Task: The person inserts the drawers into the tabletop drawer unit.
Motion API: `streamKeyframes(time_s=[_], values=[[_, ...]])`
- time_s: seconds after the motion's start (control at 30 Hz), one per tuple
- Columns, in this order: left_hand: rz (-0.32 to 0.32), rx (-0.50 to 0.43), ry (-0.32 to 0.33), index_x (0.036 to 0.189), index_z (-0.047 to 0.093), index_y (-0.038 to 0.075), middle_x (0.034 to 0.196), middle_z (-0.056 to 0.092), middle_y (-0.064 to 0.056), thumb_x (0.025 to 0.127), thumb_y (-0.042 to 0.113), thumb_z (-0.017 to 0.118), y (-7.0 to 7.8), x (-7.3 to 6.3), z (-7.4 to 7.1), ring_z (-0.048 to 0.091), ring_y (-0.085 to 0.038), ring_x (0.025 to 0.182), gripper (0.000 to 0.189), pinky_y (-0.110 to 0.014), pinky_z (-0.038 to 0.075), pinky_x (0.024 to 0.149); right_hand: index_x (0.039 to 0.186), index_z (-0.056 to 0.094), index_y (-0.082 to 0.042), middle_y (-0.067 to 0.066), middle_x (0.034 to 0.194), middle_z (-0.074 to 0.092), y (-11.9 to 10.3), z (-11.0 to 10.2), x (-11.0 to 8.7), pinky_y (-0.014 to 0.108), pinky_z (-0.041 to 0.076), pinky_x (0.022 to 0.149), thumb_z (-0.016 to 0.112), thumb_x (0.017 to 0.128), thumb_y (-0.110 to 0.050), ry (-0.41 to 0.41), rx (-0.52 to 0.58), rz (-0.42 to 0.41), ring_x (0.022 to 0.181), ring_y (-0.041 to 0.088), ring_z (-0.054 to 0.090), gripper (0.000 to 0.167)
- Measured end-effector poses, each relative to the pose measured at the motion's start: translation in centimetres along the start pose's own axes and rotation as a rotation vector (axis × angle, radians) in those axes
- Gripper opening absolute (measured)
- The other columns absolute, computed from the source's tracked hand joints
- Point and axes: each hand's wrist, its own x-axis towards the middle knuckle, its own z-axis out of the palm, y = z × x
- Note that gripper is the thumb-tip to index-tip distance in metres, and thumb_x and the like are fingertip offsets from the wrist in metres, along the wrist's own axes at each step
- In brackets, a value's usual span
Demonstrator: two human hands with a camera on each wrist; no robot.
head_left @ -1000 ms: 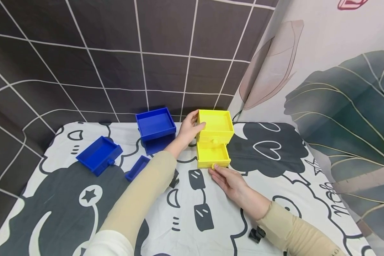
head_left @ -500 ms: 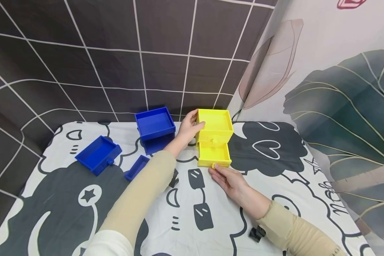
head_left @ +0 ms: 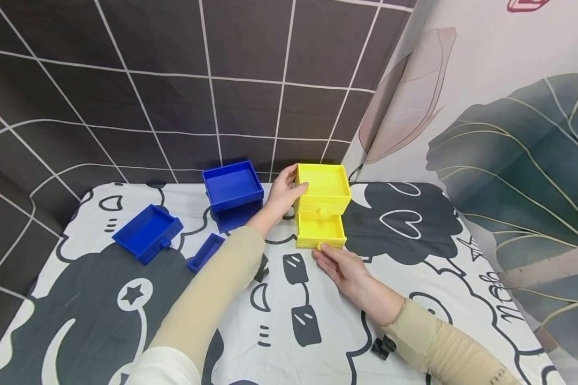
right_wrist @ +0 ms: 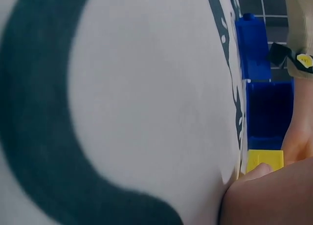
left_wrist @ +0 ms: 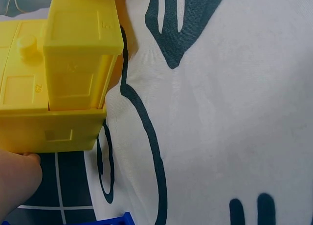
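A small yellow drawer cabinet [head_left: 324,181] with a tray-like top stands near the back wall. Its lower drawer [head_left: 320,227] sticks out toward me, while the upper one is in. My left hand [head_left: 283,191] grips the cabinet's left side, thumb at the top edge; its other fingers are mostly hidden behind. Down at the front, my right hand [head_left: 343,270] pinches the round knob of the lower drawer. In the left wrist view the drawer's side [left_wrist: 73,83] juts past the cabinet front. Only a yellow patch of drawer [right_wrist: 266,158] shows beyond my right hand in the right wrist view.
Left of the yellow cabinet stands a blue cabinet [head_left: 233,184] with an open lower slot. A blue drawer [head_left: 148,232] with a knob and a smaller blue tray [head_left: 204,252] lie on the patterned cloth [head_left: 289,289]. A dark grid-patterned wall [head_left: 250,107] closes off the back.
The yellow lower drawer has slid slightly inward, with my right hand moving along at its knob. My left hand keeps its grip on the cabinet.
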Motion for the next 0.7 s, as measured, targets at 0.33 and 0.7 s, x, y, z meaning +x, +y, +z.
streamKeyframes(time_s=[0.33, 0.7], values=[[-0.003, 0.006, -0.002, 0.164, 0.034, 0.005, 0.172, 0.037, -0.014, 0.104, 0.007, 0.064, 0.0, 0.0, 0.0, 0.036, -0.028, 0.16, 0.068, -0.038, 0.028, 0.135, 0.106, 0.069, -0.005, 0.004, 0.083, 0.082, -1.5, 0.0, 1.4, 0.022, 0.066, 0.082, 0.065, 0.106, -0.009, 0.014, -0.036, 0.027, 0.08, 0.01, 0.081, 0.006], [0.011, 0.002, -0.01, 0.164, 0.033, 0.003, 0.172, 0.036, -0.015, 0.104, 0.006, 0.064, 0.0, 0.0, -0.1, 0.035, -0.029, 0.16, 0.068, -0.039, 0.027, 0.135, 0.101, 0.071, -0.006, 0.006, 0.081, 0.081, -3.1, 0.6, 3.1, 0.022, 0.066, 0.082, 0.064, 0.108, -0.016, -0.003, -0.026, 0.057, 0.078, 0.011, 0.081, 0.013]])
